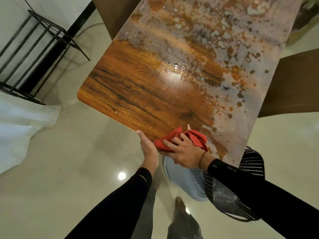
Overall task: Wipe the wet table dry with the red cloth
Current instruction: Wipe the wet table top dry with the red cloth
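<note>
Both hands (185,153) on red cloth (174,138) at wet table (138,87) edge.

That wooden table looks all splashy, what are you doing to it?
A person is wiping the brown wood-grain table dry. Their right hand presses a crumpled red cloth at the near edge, and the left hand is cupped just below that edge. The near left part looks dry; droplets cover the far and right side.

My right hand (185,153) presses the red cloth (174,138) on the bench (138,87) near edge; my left hand (149,150) cups beside the edge; droplets (215,37) far side.
</note>
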{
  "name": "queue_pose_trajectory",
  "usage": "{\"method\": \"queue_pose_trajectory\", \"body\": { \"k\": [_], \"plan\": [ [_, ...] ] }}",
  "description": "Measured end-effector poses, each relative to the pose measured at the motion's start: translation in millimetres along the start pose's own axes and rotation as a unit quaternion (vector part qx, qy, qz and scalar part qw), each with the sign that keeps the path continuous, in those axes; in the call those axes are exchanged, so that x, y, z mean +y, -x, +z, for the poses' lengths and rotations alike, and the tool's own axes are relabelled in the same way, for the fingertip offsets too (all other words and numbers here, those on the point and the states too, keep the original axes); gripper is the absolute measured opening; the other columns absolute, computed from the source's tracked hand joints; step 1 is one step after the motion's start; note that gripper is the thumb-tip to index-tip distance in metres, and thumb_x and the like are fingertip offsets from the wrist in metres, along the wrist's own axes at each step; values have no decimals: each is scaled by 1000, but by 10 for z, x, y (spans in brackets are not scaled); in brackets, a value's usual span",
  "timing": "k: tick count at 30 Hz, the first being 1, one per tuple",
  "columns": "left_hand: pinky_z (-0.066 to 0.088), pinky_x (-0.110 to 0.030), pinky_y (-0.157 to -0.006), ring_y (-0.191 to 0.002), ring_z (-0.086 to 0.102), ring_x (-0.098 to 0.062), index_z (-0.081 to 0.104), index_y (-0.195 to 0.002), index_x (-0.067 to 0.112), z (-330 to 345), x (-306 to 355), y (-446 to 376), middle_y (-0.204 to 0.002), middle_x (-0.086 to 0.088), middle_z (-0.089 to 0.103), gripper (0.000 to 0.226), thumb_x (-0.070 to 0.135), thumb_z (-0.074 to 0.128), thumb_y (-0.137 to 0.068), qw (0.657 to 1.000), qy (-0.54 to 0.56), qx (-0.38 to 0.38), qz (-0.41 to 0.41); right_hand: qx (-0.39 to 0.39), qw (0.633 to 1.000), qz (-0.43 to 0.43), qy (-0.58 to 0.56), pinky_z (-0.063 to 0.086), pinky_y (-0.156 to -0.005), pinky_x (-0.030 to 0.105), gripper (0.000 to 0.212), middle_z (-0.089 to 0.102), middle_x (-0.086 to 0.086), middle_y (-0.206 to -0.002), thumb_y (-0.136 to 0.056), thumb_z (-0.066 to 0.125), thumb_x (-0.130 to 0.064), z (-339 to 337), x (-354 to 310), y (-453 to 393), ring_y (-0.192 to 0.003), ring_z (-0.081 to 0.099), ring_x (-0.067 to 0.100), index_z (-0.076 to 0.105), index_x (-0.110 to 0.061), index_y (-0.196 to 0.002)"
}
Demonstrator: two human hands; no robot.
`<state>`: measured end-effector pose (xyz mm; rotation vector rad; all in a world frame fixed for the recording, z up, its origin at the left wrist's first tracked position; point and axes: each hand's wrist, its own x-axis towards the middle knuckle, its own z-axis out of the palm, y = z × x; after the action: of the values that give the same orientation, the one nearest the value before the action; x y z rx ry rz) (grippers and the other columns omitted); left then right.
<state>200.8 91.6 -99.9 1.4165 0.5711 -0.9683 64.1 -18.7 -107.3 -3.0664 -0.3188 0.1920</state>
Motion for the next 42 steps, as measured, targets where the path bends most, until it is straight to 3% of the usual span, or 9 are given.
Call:
{"method": "queue_pose_trajectory", "body": {
  "k": [4, 8, 13, 17, 22, 25, 31, 36, 42],
  "plan": [
    [45, -57, -121, -147, 51, -39, 36, -167, 15, 62, -108, 114, -163, -18, 50, 84, 73, 16, -108, 1000, 2, 6, -6, -10, 1000, 18, 6, 40, -92, 51, 81, 47, 8, -149, -101, 55, -47, 0, 483, 235, -106, 45, 30, 19, -34, -171],
    [45, -57, -122, -145, 54, -39, 37, -166, 17, 157, -339, 286, -161, -17, 52, 84, 74, 16, -107, 1000, 12, 3, -7, 24, 972, 232, 2, 41, -95, 50, 62, 45, 14, -150, -108, 29, -47, -97, 1036, 324, -111, 48, 34, 25, -38, -169],
    [40, -58, -125, -151, 48, -38, 34, -168, 19, 346, -587, 462, -165, -16, 48, 85, 75, 13, -107, 999, 29, 19, -11, 60, 886, 459, -37, 42, -96, 52, 57, 48, 17, -145, -108, 37, -39, -214, 898, 41, -117, 48, 39, 38, -29, -163],
    [39, -56, -126, -151, 47, -33, 36, -168, 24, 484, -714, 639, -166, -12, 48, 90, 81, 9, -103, 998, 65, 21, 8, 27, 983, 181, -29, 38, -93, 49, 85, 46, 13, -151, -93, 61, -47, -142, 269, 429, -113, 49, 33, 26, -30, -168],
    [34, -57, -128, -155, 42, -33, 32, -170, 24, 625, -899, 767, -169, -13, 44, 94, 82, 5, -102, 996, 86, 33, 18, -12, 999, -42, 20, 43, -93, 51, 87, 49, 11, -151, -96, 65, -47, -36, 441, 975, -109, 49, 32, 24, -28, -170],
    [36, -57, -127, -152, 46, -35, 35, -168, 20, 726, -1067, 872, -167, -15, 47, 96, 83, 7, -101, 993, 101, 55, 24, -8, 999, 1, 35, 42, -96, 52, 74, 49, 13, -151, -103, 57, -41, -64, 852, 1076, -113, 52, 33, 27, -32, -169],
    [28, -57, -131, -159, 37, -36, 28, -171, 19, 900, -1374, 1019, -173, -15, 37, 97, 83, 8, -101, 990, 118, 77, 9, 2, 937, 348, -14, 41, -107, 59, 67, 43, 18, -156, -103, 48, -35, -193, 875, 981, -131, 46, 42, 30, -29, -168],
    [32, -57, -128, -154, 42, -36, 38, -167, 18, 857, -1413, 1030, -167, -18, 45, 99, 84, 5, -101, 991, 120, 52, 14, -3, 998, 69, 2, 40, -96, 52, 86, 45, 14, -154, -93, 67, -38, -16, 130, 1359, -118, 45, 32, 29, -25, -169],
    [41, -52, -121, -139, 55, -34, 46, -161, 15, 757, -1417, 963, -158, -20, 55, 101, 84, 3, -100, 994, 107, 38, 9, -35, 990, -124, 49, 40, -93, 50, 93, 49, 11, -148, -86, 59, -56, 29, 609, 1585, -109, 44, 29, 28, -26, -169]
  ]
}}
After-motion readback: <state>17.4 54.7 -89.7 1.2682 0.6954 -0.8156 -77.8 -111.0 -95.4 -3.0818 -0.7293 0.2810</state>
